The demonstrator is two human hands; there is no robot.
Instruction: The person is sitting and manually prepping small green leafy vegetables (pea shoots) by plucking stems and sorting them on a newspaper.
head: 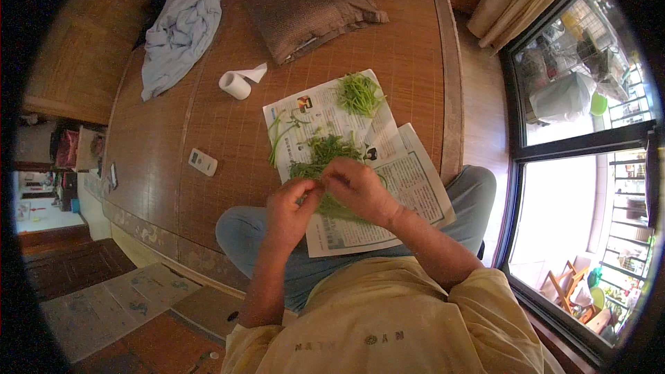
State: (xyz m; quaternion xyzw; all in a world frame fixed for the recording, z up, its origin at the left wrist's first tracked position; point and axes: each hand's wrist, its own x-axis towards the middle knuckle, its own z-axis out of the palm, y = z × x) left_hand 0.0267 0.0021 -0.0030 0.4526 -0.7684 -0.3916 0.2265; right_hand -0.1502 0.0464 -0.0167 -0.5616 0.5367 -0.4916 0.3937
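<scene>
My left hand and my right hand meet at the fingertips above the newspaper. Both pinch a leafy green sprig, mostly hidden by the fingers. Just beyond them lies a dark green heap of feathery leaves. More fine greens lie under my hands, nearer to me. A bundle of cut green stems rests at the paper's far right corner. A few loose longer stems lie along its left edge.
On the woven mat are a toilet paper roll, a white remote control, a brown pillow and a crumpled light-blue cloth. My bent knees flank the paper. Sliding glass doors stand at the right.
</scene>
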